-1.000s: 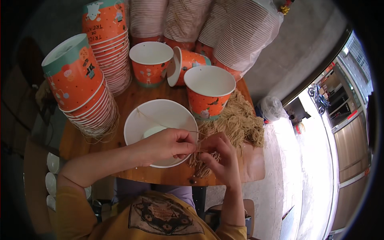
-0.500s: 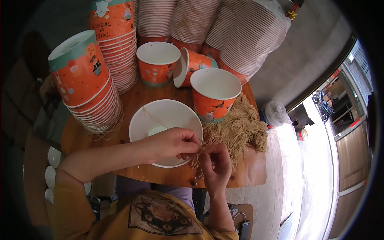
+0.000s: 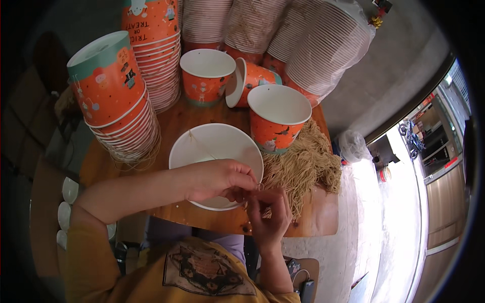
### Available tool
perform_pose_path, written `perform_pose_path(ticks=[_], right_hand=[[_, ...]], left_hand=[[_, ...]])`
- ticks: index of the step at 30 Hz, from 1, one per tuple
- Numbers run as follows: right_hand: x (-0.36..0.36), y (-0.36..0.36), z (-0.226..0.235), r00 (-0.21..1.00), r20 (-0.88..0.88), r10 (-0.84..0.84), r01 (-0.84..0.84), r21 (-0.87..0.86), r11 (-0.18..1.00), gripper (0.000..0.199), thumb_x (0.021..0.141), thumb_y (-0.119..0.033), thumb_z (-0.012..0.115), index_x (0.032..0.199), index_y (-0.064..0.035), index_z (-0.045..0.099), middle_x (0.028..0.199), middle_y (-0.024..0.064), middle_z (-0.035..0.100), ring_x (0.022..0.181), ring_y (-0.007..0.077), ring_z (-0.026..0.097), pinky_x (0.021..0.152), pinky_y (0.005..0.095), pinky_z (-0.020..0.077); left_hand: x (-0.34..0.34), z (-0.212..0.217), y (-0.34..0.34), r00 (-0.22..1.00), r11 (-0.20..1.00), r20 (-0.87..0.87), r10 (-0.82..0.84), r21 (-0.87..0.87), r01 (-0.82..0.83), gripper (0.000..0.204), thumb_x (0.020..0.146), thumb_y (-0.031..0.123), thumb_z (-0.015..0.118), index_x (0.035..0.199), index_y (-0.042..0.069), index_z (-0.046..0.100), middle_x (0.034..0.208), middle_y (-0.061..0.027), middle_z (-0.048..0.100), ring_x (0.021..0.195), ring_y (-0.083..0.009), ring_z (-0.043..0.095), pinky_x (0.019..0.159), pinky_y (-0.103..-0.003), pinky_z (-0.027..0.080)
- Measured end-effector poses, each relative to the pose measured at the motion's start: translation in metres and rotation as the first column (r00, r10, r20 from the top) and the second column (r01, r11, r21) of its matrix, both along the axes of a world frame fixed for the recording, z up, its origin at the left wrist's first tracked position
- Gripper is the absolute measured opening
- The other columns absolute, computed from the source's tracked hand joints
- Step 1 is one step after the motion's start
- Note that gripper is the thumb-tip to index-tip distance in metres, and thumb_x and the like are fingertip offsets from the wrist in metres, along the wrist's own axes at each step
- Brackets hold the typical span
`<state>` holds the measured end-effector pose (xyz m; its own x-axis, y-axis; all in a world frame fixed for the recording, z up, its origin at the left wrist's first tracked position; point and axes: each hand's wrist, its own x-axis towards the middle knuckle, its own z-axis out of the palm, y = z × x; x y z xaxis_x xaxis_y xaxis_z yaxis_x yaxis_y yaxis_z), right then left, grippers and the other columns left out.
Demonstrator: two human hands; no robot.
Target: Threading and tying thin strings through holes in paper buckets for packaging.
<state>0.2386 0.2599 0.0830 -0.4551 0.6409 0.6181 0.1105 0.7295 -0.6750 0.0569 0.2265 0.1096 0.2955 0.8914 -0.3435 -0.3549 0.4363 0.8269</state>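
- Gripping thin tan string (image 3: 201,146) in left hand (image 3: 222,180), fingertips pinched shut over right side of front paper bucket (image 3: 240,145).
- Pinching same string with right hand (image 3: 270,212), fingers curled closed, just right of front bucket; small loop showing between fingertips.
- Seen running from front bucket's far wall toward left hand: string.
- Heaped right of front bucket: tan string bundle (image 3: 318,162).
- Standing beyond-right of front bucket: orange printed bucket (image 3: 277,132).
- Nested upside down left of front bucket: orange bucket stack (image 3: 113,98).
- Placed under front bucket: wooden table (image 3: 184,118).
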Motion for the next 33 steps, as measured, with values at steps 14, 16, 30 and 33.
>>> perform_pose_path(ticks=[14,16,30,33], right_hand=[[0.012,0.006,-0.009,0.999,-0.027,0.036,-0.035,0.016,0.999,0.028,0.074,0.004,0.074,0.099,-0.0068,0.07,0.077,0.0036,0.056,0.064,0.0138,0.052,0.052,0.0258,0.0423],[0.012,0.006,-0.01,1.0,-0.012,0.024,-0.023,0.067,0.998,0.03,0.073,0.005,0.075,0.1,-0.0071,0.071,0.077,0.0034,0.055,0.064,0.0142,0.052,0.053,0.0264,0.0425],[0.017,0.009,0.01,0.973,-0.201,0.112,-0.212,-0.598,0.773,0.012,0.088,-0.001,0.064,0.1,-0.0015,0.062,0.081,0.0014,0.061,0.057,0.0046,0.052,0.054,0.0193,0.0432],[0.012,0.011,0.008,0.994,-0.026,0.104,-0.105,-0.397,0.912,0.01,0.087,-0.002,0.066,0.096,-0.0017,0.062,0.079,0.0013,0.061,0.059,0.0043,0.053,0.055,0.0194,0.0429]], left_hand=[[-0.004,0.0,-0.008,0.975,0.998,0.221,0.018,-0.066,-0.003,0.02,0.093,0.008,0.058,0.113,0.002,0.058,0.104,-0.004,0.061,0.095,-0.0129,0.059,0.087,-0.027,0.049],[-0.002,0.003,-0.009,0.985,1.0,0.172,0.002,-0.016,0.0,0.022,0.091,0.005,0.06,0.113,0.002,0.056,0.105,-0.0043,0.059,0.095,-0.0127,0.059,0.088,-0.027,0.049],[0.011,0.004,-0.015,0.901,0.941,-0.398,0.175,0.337,-0.034,0.031,0.085,0.003,0.062,0.113,0.003,0.049,0.095,-0.0037,0.056,0.088,-0.0115,0.056,0.081,-0.026,0.046],[0.015,0.011,-0.016,0.834,0.894,-0.508,0.217,0.446,0.039,0.032,0.086,0.003,0.061,0.115,0.005,0.047,0.093,-0.0024,0.053,0.088,-0.0101,0.053,0.08,-0.026,0.046]])
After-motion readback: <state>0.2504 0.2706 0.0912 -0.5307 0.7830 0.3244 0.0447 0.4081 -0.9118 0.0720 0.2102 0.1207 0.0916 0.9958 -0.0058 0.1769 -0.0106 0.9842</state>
